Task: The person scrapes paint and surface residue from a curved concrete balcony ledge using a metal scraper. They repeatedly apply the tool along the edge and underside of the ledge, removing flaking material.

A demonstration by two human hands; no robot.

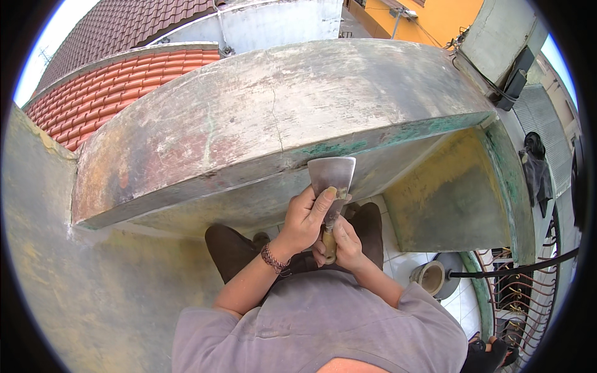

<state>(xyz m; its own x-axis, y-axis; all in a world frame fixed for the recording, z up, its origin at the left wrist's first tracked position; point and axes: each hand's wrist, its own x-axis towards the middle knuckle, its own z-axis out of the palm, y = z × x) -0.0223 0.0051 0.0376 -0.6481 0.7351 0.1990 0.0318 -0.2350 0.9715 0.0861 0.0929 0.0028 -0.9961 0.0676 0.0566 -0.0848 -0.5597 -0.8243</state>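
Observation:
I hold a scraper (329,172) with a wide metal blade and a worn, light-coloured handle in front of my body. My left hand (301,222) grips the lower part of the blade, with the thumb pressed on its face. Lower down, my right hand (346,244) is closed round the handle. The blade points away from me, and in this view its edge lies just below the front edge of a weathered concrete ledge (242,118). Whether the blade touches the ledge cannot be seen. Green paint patches and a thin crack mark the concrete.
A stained wall (93,280) stands on my left, and a yellowish panel (448,199) on my right. Beside my right arm are a round pot (429,276) and curved metal railings (528,286). Dark cloth (536,168) hangs at the right. Red roof tiles (118,87) lie beyond the ledge.

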